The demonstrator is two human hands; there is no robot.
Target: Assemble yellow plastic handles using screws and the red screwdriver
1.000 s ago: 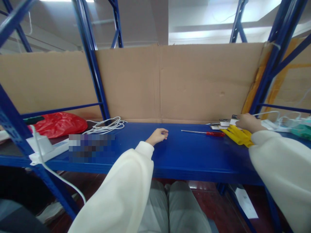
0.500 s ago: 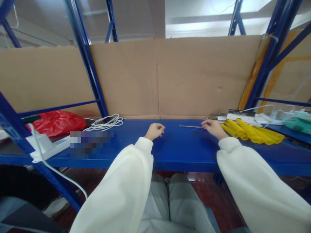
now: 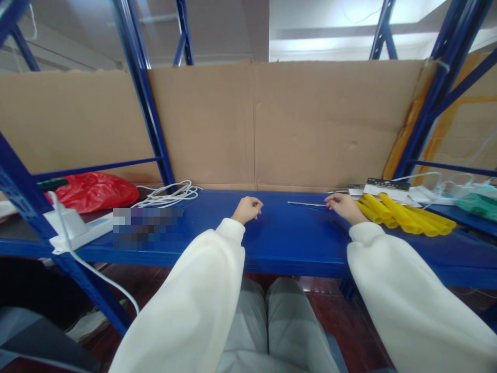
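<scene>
Across the smooth blue shelf [image 3: 287,241], cream sleeves [image 3: 190,295] reach forward; ribbed yellow tubes [image 3: 406,215] lie at right, beside the right hand [image 3: 344,206]; the left hand [image 3: 247,209], well apart from it, curls loosely, its grip too unclear to tell; the right's bent fingers clasp a screwdriver [image 3: 306,203] right of centre, red handle mostly hidden, thin metal shaft pointing left

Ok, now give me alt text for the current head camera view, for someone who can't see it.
A person's right hand covers one end of a thin metal-shafted tool over a blue shelf, while the left hand is loosely curled, holding nothing visible. Yellow tubes lie right of the right hand; a cardboard panel stands behind.
</scene>
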